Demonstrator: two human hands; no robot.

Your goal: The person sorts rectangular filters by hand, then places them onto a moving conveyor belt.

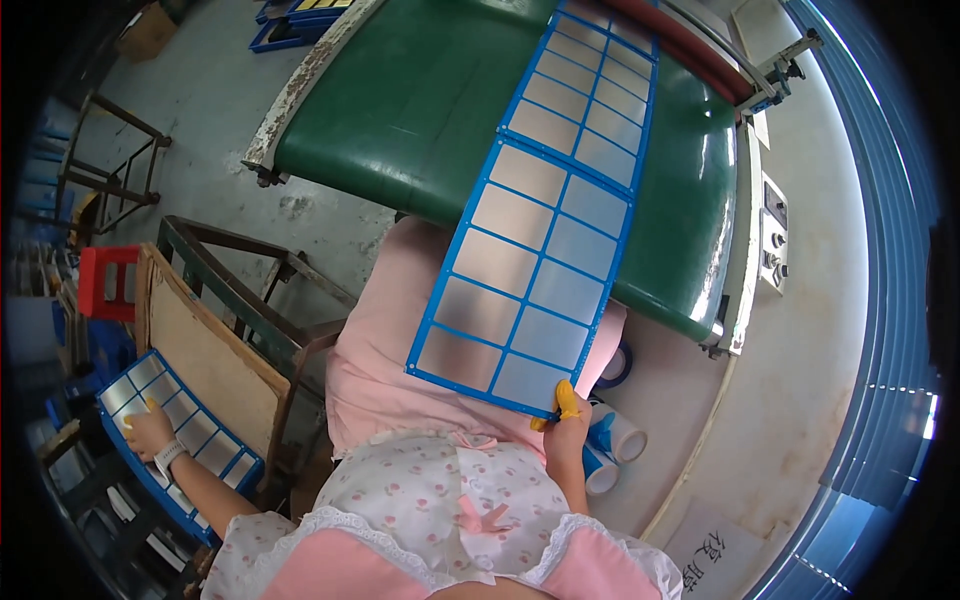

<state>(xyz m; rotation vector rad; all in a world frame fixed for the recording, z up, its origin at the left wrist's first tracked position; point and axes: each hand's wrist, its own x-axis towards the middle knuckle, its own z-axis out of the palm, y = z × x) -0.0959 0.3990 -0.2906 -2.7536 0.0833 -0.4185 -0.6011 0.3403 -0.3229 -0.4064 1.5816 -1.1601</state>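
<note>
My right hand [567, 420], a yellow cover on its thumb, pinches the near right corner of a long metal panel [525, 285]. The panel is silvery, split into rectangles by a blue grid, and slopes from a green conveyor belt [400, 110] down over my lap. Its far edge meets a similar panel [585, 95] lying on the belt. Off to the left, my left hand [150, 432] rests on the top panel [195, 438] of a blue-edged stack. Its yellow-covered fingertips are apart on the surface, and the finger undersides are hidden.
A red roller [690, 50] spans the belt's far end. Control knobs [772, 240] sit on the right side wall. Rolls of material [625, 437] stand low at my right. Left are a wooden board [210, 345], a red stool [105, 283] and metal frames [235, 290].
</note>
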